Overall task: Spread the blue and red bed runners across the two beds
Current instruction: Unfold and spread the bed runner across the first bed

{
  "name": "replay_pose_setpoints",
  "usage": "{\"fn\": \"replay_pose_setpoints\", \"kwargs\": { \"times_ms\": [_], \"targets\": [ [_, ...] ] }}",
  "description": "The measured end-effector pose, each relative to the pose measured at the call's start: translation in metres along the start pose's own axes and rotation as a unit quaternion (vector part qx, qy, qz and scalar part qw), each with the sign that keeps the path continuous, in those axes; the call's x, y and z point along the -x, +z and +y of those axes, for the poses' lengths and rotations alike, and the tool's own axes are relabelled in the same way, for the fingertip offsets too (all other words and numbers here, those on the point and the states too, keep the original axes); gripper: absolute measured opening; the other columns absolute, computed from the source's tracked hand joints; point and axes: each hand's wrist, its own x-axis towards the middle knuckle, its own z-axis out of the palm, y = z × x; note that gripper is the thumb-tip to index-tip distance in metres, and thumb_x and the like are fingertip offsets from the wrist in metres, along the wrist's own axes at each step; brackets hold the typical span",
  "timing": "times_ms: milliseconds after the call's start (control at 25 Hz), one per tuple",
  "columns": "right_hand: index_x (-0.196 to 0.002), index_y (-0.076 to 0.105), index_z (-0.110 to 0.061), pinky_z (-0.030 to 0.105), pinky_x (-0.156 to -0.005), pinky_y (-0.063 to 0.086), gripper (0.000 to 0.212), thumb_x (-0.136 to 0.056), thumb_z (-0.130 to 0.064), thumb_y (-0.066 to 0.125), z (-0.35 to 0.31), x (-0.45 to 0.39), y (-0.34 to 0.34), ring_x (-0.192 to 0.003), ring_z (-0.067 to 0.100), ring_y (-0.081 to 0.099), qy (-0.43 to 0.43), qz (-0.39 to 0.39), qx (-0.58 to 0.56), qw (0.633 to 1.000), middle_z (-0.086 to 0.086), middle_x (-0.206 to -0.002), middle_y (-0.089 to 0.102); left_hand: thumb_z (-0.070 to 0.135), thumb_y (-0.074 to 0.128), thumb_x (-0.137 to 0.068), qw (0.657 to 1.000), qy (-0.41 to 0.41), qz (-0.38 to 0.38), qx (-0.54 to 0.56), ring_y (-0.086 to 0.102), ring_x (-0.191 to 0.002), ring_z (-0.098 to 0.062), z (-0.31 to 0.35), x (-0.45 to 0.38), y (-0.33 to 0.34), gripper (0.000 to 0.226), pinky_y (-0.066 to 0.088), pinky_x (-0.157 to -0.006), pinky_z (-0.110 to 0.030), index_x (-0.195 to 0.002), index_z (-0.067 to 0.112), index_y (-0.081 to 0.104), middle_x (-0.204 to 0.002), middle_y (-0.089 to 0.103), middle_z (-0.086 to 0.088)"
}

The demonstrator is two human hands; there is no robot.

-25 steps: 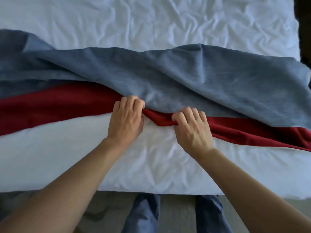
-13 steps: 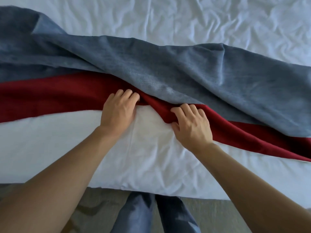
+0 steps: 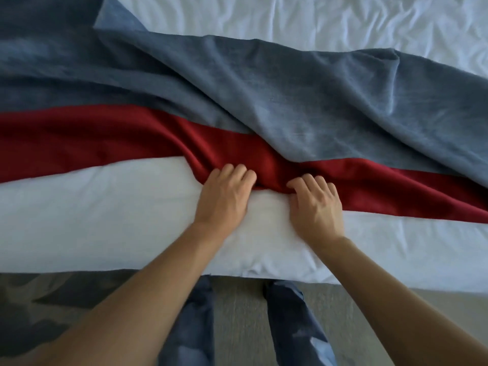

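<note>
A red bed runner (image 3: 87, 141) lies across the white bed (image 3: 105, 220) from left to right, bunched into folds in the middle. A blue-grey runner (image 3: 277, 96) lies rumpled behind it and overlaps its far edge. My left hand (image 3: 224, 199) and my right hand (image 3: 317, 204) sit side by side at the red runner's near edge. The fingers of both curl into the red folds and grip the cloth. Both forearms reach in from the bottom of the view.
The bed's near edge (image 3: 264, 274) runs across the lower part of the view. Below it are grey carpet (image 3: 237, 307) and my two legs in blue trousers (image 3: 287, 320). Wrinkled white sheet (image 3: 317, 19) fills the far side.
The red runner's near edge has come toward me in the middle, baring more red below the blue runner. Both hands have shifted right and sit closer together. The view has shifted left.
</note>
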Motion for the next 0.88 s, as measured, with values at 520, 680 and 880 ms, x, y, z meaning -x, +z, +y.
{"fn": "replay_pose_setpoints", "kwargs": {
  "times_ms": [520, 680, 880],
  "targets": [
    [-0.123, 0.063, -0.013, 0.046, -0.079, 0.044, 0.042, -0.082, -0.017, 0.07, -0.26, -0.101, 0.049, -0.096, 0.034, 0.058, -0.073, -0.048, 0.027, 0.996, 0.01, -0.111, 0.063, 0.004, 0.055, -0.084, 0.986, -0.103, 0.02, -0.129, 0.051, -0.092, -0.027, -0.261, 0.087, -0.085, 0.029, 0.037, -0.077, -0.04, -0.11, 0.017, 0.06, -0.099, 0.056, -0.004],
    [-0.102, 0.07, -0.009, 0.045, -0.075, 0.041, 0.021, -0.086, -0.003, 0.059, -0.256, -0.125, 0.052, -0.081, 0.037, 0.059, -0.043, -0.031, 0.055, 0.997, 0.012, -0.09, 0.066, 0.001, 0.051, -0.086, 0.984, -0.117, 0.031, -0.129, 0.052, -0.081, -0.028, -0.29, 0.089, -0.085, 0.02, 0.037, -0.073, -0.04, -0.099, 0.014, 0.059, -0.089, 0.056, -0.006],
    [-0.081, 0.067, -0.01, 0.041, -0.064, 0.04, 0.017, -0.071, 0.002, 0.06, -0.335, -0.119, 0.066, -0.067, 0.034, 0.058, -0.174, -0.037, -0.009, 0.984, 0.009, -0.074, 0.062, 0.004, 0.056, -0.079, 0.968, -0.182, 0.049, -0.168, 0.05, -0.079, -0.034, -0.355, 0.137, -0.106, 0.016, 0.033, -0.071, -0.046, -0.091, 0.015, 0.056, -0.085, 0.052, -0.01]
  ]
}}
